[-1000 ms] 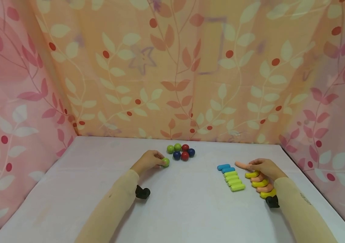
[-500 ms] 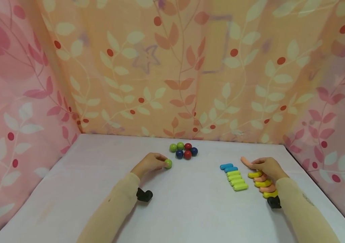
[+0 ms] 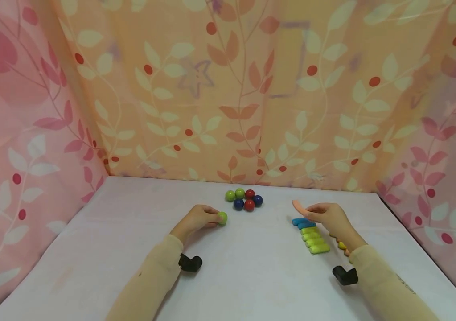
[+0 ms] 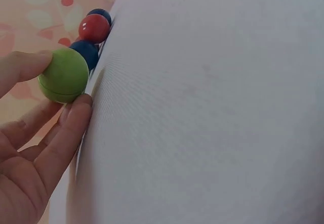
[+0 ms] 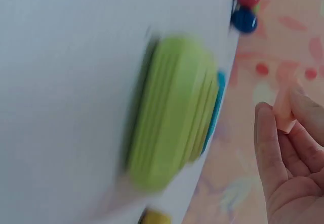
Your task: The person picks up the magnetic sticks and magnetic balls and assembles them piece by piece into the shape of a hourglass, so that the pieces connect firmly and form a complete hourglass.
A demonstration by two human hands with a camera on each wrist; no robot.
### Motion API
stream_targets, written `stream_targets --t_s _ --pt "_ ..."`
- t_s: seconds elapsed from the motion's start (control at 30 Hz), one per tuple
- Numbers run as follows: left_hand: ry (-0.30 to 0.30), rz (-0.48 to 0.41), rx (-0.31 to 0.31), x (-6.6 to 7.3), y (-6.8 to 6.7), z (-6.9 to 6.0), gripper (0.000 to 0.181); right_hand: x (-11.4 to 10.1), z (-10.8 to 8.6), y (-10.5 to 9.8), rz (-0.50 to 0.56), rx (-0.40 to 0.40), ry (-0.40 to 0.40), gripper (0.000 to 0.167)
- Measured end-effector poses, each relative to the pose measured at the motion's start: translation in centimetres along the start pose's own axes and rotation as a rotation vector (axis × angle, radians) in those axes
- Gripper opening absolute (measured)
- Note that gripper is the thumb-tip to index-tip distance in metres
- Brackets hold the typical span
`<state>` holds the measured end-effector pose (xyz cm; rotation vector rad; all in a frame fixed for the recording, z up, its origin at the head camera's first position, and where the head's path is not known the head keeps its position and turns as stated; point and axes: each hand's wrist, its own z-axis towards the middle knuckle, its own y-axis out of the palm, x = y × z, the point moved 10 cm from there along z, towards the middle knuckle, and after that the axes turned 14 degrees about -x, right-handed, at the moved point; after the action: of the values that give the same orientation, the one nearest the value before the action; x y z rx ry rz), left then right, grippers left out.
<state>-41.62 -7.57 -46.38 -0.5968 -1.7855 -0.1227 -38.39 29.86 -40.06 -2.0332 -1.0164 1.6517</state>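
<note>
My left hand (image 3: 197, 220) pinches a green ball (image 3: 222, 218) just in front of a cluster of balls. In the left wrist view the thumb lies over the ball (image 4: 63, 76) and the fingertips under it. My right hand (image 3: 334, 219) pinches a curved peach-coloured stick (image 3: 299, 207) by one end, raised above the table. Beneath and near that hand lie blue sticks (image 3: 301, 221) and a row of yellow-green ridged sticks (image 3: 315, 241). Yellow and peach curved pieces (image 3: 342, 245) are mostly hidden under the right hand and wrist.
Green, red and dark blue balls (image 3: 249, 205) sit close together near the back of the white table (image 3: 252, 276). A floral curtain (image 3: 171, 111) stands behind the table and along both sides. A black wrist mount (image 3: 190, 263) sticks out from each sleeve.
My right hand has lifted the peach stick from above the yellow and peach row and carried it left, over the blue sticks. My left hand keeps holding the green ball at nearly the same place.
</note>
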Motion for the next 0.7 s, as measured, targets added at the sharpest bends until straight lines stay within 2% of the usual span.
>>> stream_targets --t_s 0.17,0.3,0.47,0.7 --pt "0.014 -0.049 -0.007 -0.3 0.3 -0.1 0.028 -2.3 0.5 3.3 -0.013 -0.017 -0.059 0.038" --pt "0.009 -0.059 0.006 -0.6 0.5 0.0 0.029 -3.2 0.7 5.6 -0.016 -0.052 -0.077 0.033" --pt "0.017 -0.083 -0.011 -0.5 0.5 -0.4 0.029 -4.3 1.0 7.5 -0.018 -0.076 -0.117 0.031" --pt "0.111 -0.114 -0.011 0.7 0.3 -1.0 0.036 -5.4 1.8 9.6 -0.005 -0.126 -0.092 0.025"
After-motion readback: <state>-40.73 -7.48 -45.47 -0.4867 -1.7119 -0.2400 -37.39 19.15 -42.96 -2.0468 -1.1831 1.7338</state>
